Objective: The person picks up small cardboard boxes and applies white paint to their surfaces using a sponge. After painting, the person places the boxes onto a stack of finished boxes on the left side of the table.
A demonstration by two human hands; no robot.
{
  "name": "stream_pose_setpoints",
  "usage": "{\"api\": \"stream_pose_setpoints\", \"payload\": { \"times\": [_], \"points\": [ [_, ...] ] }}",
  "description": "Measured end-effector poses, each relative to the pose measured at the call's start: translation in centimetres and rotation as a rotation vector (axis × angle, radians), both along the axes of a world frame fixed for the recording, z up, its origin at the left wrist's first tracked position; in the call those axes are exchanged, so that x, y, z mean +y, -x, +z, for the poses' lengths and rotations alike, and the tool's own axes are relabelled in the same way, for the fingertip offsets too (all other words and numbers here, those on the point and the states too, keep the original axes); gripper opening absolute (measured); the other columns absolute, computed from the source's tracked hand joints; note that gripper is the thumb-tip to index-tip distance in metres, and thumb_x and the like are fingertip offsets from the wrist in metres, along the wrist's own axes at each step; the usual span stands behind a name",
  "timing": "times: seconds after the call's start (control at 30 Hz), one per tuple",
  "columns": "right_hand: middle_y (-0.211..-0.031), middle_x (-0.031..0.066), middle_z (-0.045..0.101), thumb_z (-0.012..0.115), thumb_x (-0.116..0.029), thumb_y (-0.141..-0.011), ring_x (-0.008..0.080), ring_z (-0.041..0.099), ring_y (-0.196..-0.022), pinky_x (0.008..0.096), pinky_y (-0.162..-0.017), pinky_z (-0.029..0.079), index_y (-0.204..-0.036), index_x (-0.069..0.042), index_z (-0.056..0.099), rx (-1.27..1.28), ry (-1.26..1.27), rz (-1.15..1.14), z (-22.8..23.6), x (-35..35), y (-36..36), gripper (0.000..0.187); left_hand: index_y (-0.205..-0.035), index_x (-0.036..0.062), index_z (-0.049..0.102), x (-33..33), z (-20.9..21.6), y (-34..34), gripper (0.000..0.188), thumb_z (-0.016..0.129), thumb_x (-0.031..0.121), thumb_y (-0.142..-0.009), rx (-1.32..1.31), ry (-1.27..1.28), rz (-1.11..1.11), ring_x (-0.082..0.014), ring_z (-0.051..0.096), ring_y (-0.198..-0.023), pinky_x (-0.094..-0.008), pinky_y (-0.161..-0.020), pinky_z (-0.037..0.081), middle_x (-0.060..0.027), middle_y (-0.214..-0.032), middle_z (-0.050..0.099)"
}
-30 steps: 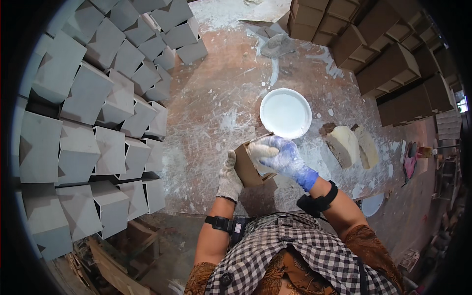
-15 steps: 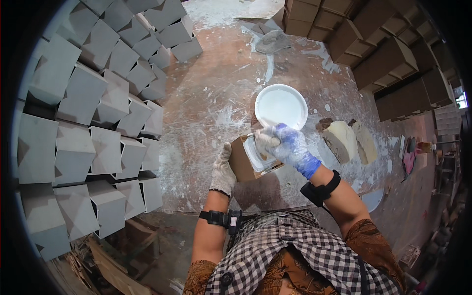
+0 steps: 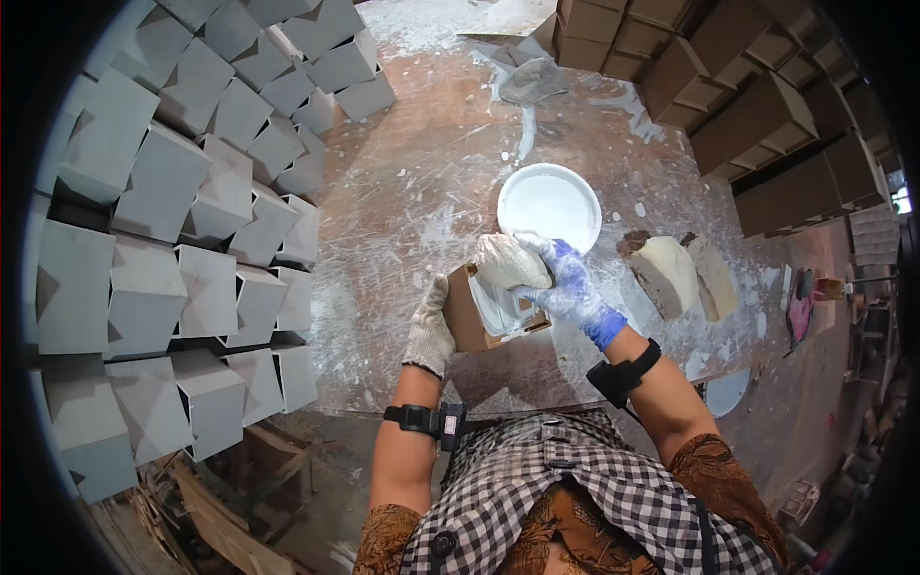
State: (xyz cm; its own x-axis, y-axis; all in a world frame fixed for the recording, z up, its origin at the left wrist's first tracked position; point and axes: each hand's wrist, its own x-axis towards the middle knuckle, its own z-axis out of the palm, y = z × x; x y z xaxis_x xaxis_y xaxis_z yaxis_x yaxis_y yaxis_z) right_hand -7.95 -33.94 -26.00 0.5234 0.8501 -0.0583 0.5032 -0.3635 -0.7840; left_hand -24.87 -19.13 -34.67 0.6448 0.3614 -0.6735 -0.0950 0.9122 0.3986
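My left hand, in a white knit glove, is closed on the left side of a small brown open-topped box. Wet white coating lines the inside of this box. Gripped in my right hand, whose glove is white and blue, is a whitish, rounded sponge over the box's far rim. Just beyond, a round white basin holds white liquid, its near edge partly hidden by my right hand.
Stacked white-coated boxes fill the left side, and bare brown boxes stand at the far right. Two pale foam pieces lie right of the basin on the paint-streaked table. A crumpled grey cloth lies farther back.
My right hand has turned and drawn back from inside the box to its far rim, so the sponge now shows. The left hand keeps the box in nearly the same place.
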Motion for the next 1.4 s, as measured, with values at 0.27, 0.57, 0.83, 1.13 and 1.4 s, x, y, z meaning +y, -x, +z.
{"api": "stream_pose_setpoints", "payload": {
  "times": [0.27, 0.57, 0.83, 1.13, 1.4],
  "points": [
    [-0.107, 0.0147, 0.060, 0.077, -0.010, -0.066, 0.0338, 0.055, -0.107, 0.0399, -0.094, 0.044, -0.116, -0.004, 0.056, -0.140, -0.095, 0.026, 0.9, 0.9, 0.7, 0.054, -0.115, 0.0062, 0.059, -0.2, -0.1, -0.2, 0.062, 0.073, 0.051, -0.073, 0.027, -0.110, -0.035, -0.0251, 0.065, -0.096, -0.0394, -0.081, 0.058, -0.0124, -0.109, 0.064],
    [-0.101, 0.0093, 0.063, 0.066, -0.004, -0.073, 0.0245, 0.061, -0.097, 0.0310, -0.087, 0.050, -0.108, -0.006, 0.060, 0.004, 0.049, 0.269, 0.5, -2.6, 2.9, 0.036, -0.107, 0.0013, 0.062, 0.2, 0.9, -0.5, 0.051, 0.075, 0.039, -0.075, -0.041, 0.000, -0.043, -0.0252, 0.065, -0.091, -0.0405, -0.079, 0.058, -0.0130, -0.102, 0.066],
    [-0.096, 0.0134, 0.062, 0.074, -0.011, -0.065, 0.0282, 0.058, -0.092, 0.0384, -0.087, 0.047, -0.105, -0.008, 0.061, -0.187, -0.120, -0.228, -1.3, 1.1, 0.0, 0.043, -0.103, 0.0071, 0.063, 0.5, 1.3, -0.8, 0.045, 0.071, 0.045, -0.079, 0.105, -0.108, -0.028, -0.0200, 0.065, -0.086, -0.0366, -0.074, 0.058, -0.0080, -0.096, 0.066],
    [-0.094, 0.0119, 0.063, 0.067, -0.001, -0.060, 0.0304, 0.059, -0.093, 0.0382, -0.086, 0.048, -0.100, -0.006, 0.062, -0.041, -0.155, 0.244, -0.8, -2.5, 4.2, 0.041, -0.104, 0.0022, 0.063, 1.0, 1.8, -1.3, 0.049, 0.071, 0.044, -0.079, 0.081, -0.063, -0.108, -0.0223, 0.065, -0.087, -0.0377, -0.073, 0.058, -0.0107, -0.098, 0.066],
    [-0.095, 0.0106, 0.063, 0.077, -0.005, -0.058, 0.0318, 0.058, -0.094, 0.0405, -0.086, 0.048, -0.098, -0.006, 0.064, -0.100, -0.077, 0.328, -0.6, -3.4, 0.2, 0.042, -0.106, 0.0005, 0.065, 1.0, 3.3, -2.1, 0.059, 0.077, 0.047, -0.071, 0.096, -0.173, -0.186, -0.0239, 0.063, -0.090, -0.0408, -0.077, 0.056, -0.0123, -0.101, 0.066]
  ]
}}
